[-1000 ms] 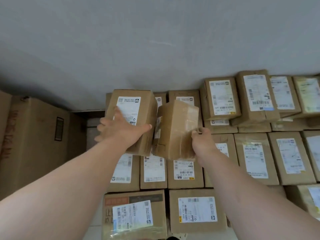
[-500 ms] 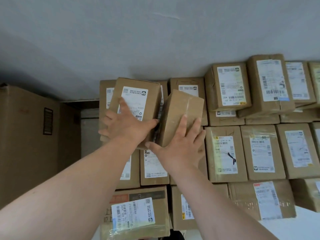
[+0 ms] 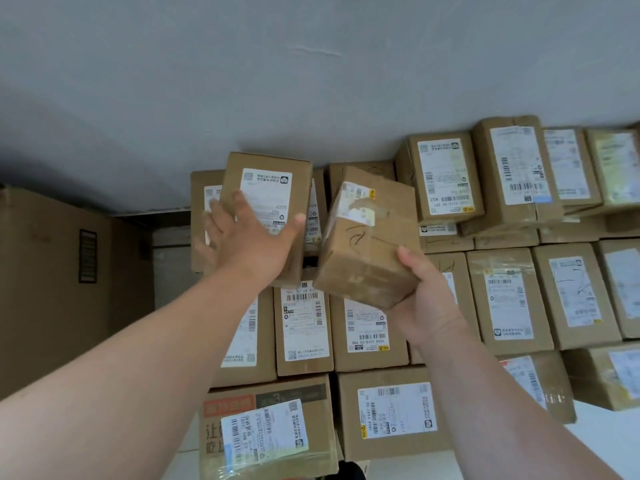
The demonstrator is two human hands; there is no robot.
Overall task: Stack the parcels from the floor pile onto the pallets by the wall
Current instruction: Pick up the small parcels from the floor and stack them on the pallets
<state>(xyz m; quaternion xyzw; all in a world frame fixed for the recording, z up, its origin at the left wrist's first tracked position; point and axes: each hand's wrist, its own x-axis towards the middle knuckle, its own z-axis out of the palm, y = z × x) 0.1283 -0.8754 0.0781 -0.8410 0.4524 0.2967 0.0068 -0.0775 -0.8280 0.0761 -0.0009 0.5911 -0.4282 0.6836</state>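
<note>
**Two parcels at the far left of the stack: one pressed, one tipped**

The left grip (image 3: pixel 249 244) lies flat and released. Its fingers spread straight across the face of the labelled parcel (image 3: pixel 266 192), thumb out toward the right edge. That parcel sits at the far left of the stack (image 3: pixel 505 299), close to the wall (image 3: pixel 311 81). The flat palm looks meant to press it home and steady it.

The right grip (image 3: pixel 422 299) is clasped on the tilted parcel (image 3: pixel 367 244), fingers under its near right corner and thumb up its right side. This parcel is held just right of the labelled one, askew to the rows below, probably so it can be eased into the place beside it.

Both arms reach forward, nearly straight, the left coming in from the near left. No pallet shows under the stack.
</note>
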